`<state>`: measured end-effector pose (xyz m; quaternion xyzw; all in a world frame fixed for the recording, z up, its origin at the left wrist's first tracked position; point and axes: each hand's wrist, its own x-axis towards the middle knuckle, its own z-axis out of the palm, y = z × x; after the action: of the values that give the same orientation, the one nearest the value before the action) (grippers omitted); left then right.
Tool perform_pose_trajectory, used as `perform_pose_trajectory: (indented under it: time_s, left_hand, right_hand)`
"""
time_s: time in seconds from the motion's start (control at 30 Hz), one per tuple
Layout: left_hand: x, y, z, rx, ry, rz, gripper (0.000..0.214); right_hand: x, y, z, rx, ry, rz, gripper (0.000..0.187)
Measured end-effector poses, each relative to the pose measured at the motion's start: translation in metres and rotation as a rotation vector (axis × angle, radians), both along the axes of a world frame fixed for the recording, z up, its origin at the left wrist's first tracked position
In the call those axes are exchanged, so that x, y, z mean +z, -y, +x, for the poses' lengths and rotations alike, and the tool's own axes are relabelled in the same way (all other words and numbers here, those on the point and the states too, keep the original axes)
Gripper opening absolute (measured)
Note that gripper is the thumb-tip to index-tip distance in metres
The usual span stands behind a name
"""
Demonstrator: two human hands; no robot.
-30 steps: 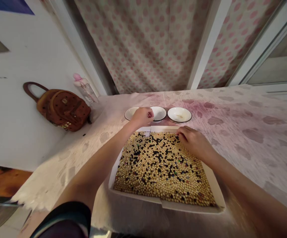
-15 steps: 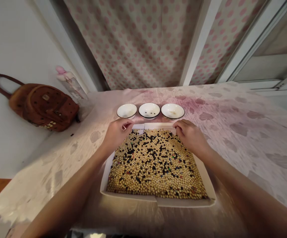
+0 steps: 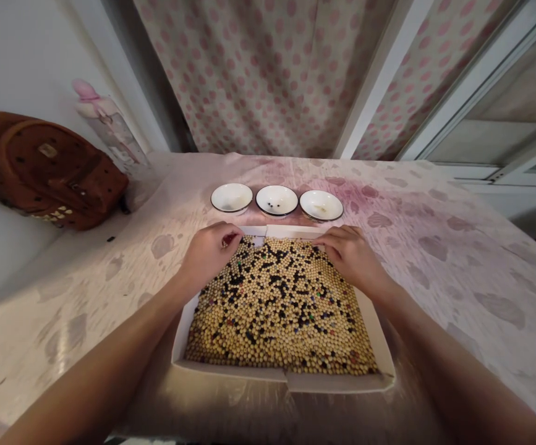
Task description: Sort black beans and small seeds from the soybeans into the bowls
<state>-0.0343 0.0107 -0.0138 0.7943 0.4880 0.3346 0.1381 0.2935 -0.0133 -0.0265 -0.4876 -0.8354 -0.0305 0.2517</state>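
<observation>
A shallow white cardboard box holds a layer of small round tan and black beans or beads, with a few red, green and blue ones among them. My left hand is closed at the box's far left corner, fingers curled inward; what lies inside the curl is too small to name. At the far right corner, my right hand has its fingertips pinched together just over the beads. Whether something sits between those fingertips I cannot make out.
Beyond the box stand three dark-rimmed white bowls in a row: a left bowl, a middle bowl with a few dark beads, and a right bowl with some pale bits. A brown backpack and a clear pink-topped bottle are at left.
My view has shifted, so the backpack and bottle appear farther left. My right hand has come slightly inward over the beads. The left hand keeps its curl at the corner.
</observation>
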Motion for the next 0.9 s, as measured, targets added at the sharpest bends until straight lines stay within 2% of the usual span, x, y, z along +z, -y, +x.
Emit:
perform_pose_trajectory:
  time_s: [0.2,0.57,0.9]
  left_hand:
    - [0.001,0.001,0.000,-0.009,-0.012,0.005,0.014]
    - [0.002,0.001,0.001,-0.010,-0.028,-0.007,0.015]
    - [0.003,0.001,0.002,0.010,-0.039,-0.021,0.015]
  right_hand:
    - [0.003,0.001,0.002,-0.083,0.111,0.046,0.027]
    - [0.005,0.002,0.000,-0.042,0.165,-0.002,0.023]
    - [0.020,0.005,0.012,-0.091,0.236,0.005,0.024]
